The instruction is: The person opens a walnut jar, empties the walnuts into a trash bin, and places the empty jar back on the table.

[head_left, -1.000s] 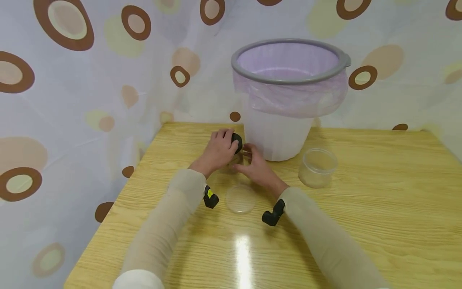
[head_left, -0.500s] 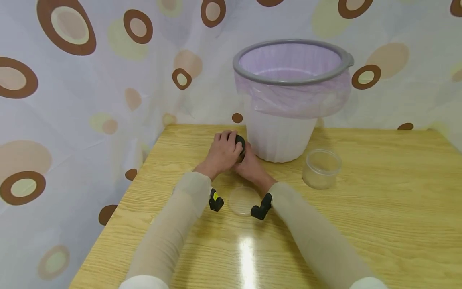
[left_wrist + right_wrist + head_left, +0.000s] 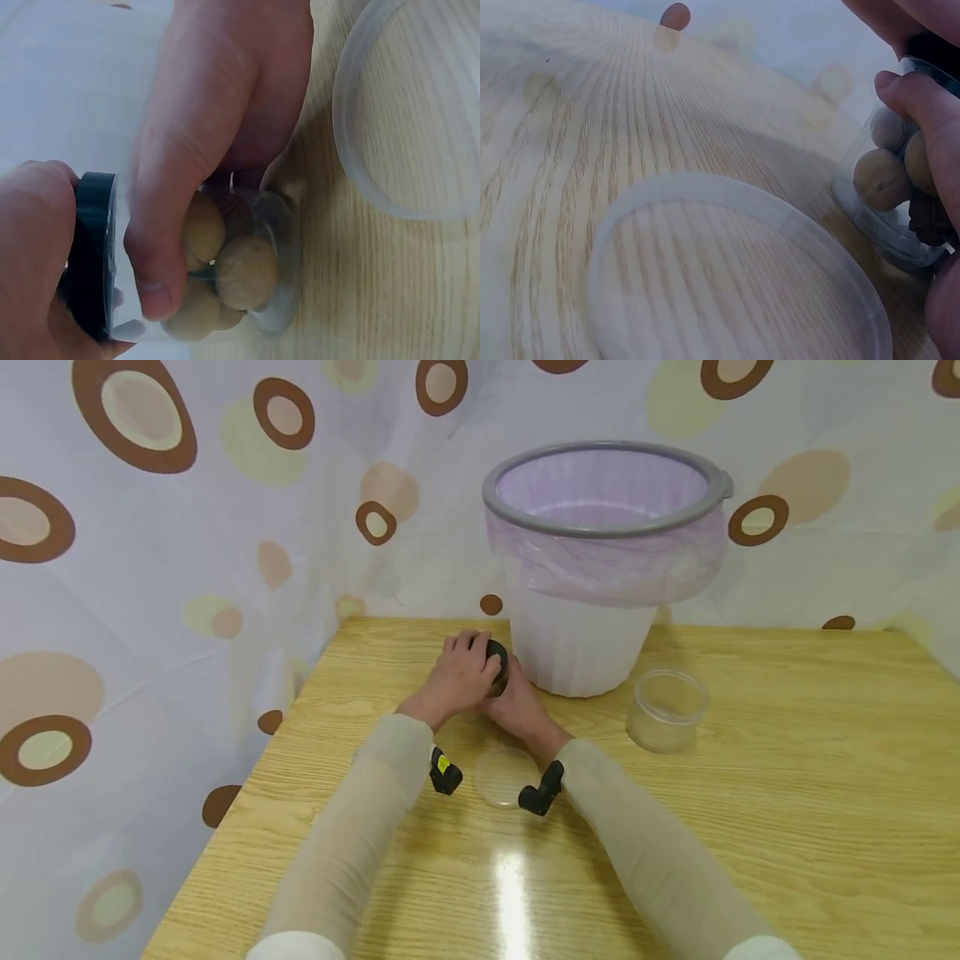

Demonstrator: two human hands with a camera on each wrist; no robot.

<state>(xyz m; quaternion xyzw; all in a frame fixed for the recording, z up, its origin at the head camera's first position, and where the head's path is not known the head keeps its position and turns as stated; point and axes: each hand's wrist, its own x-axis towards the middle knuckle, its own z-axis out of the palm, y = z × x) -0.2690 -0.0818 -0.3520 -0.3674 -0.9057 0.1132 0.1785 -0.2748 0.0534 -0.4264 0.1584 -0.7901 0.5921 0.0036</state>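
A clear plastic jar (image 3: 274, 307) with a dark green screw lid (image 3: 91, 255) stands on the table, left of the bin. Several round brown nuts, looking like walnuts (image 3: 247, 271), fill its lower part. My left hand (image 3: 456, 678) grips the lid from above, fingers curled over its edge. Around the jar's body wraps my right hand (image 3: 517, 706), its thumb across the near side in the left wrist view. A flat clear round lid (image 3: 506, 777) lies in front of both hands. To their right is an uncovered clear round tub (image 3: 666, 714).
A white bin (image 3: 577, 647) with a grey rim and pinkish liner stands at the back, close to the right hand. The wooden table (image 3: 810, 793) meets a patterned cloth (image 3: 225, 527) behind and at the left.
My right hand has moved in from beside the jar and now holds its body. The left hand stays on the jar's lid. Tub and flat lid lie as before.
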